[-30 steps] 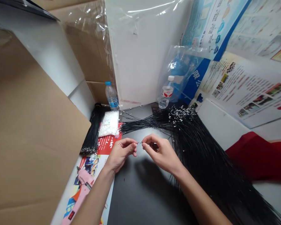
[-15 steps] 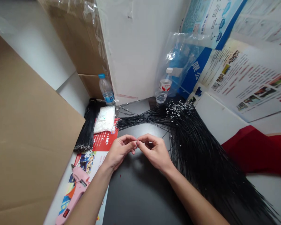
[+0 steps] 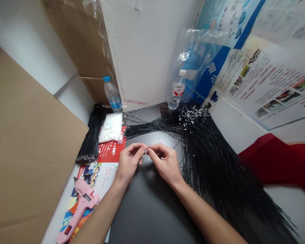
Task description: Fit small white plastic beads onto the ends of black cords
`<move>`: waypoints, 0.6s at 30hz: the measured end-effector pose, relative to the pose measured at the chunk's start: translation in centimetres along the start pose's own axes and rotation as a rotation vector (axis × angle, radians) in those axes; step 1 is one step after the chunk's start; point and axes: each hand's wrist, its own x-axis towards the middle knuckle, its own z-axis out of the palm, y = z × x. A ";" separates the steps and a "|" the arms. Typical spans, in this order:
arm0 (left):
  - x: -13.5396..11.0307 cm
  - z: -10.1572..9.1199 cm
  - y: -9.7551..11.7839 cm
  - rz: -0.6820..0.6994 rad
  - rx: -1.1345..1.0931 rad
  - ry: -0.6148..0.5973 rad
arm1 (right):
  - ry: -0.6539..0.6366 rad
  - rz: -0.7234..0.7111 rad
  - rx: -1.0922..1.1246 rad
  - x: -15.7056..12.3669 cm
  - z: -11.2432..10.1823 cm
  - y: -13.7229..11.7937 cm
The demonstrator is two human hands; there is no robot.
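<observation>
My left hand [image 3: 128,164] and my right hand [image 3: 168,165] meet fingertip to fingertip above the dark tabletop [image 3: 147,203]. Thumb and forefinger of the left are pinched on a tiny white piece [image 3: 146,148], too small to name exactly. The right is pinched as well, its tips against the same spot; what it holds is mostly hidden by its fingers. Just beyond both hands lies a bundle of thin black wires [image 3: 152,127] with small bright ends. A large heap of black wires [image 3: 218,159], white bits at its far end, spreads beside my right forearm.
A bag of small white parts [image 3: 111,127] rests on printed sheets [image 3: 106,176] at left, near another black wire bundle [image 3: 90,139]. A pink glue gun [image 3: 82,203] lies by my left forearm. Bottles [image 3: 114,98] [image 3: 176,93] stand behind; a cardboard panel [image 3: 27,152] flanks the left.
The view has shifted slightly. My fingertips have parted a little, and a white speck now shows between them. Both hands keep their pinch over the same part of the table.
</observation>
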 end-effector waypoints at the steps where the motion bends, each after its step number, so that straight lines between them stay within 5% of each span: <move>1: 0.0 0.0 0.1 0.018 0.008 0.003 | -0.008 0.006 -0.002 0.0 0.0 0.1; 18: 0.6 -0.8 1.0 -0.037 0.134 -0.053 | -0.107 0.045 -0.016 0.5 -0.5 1.5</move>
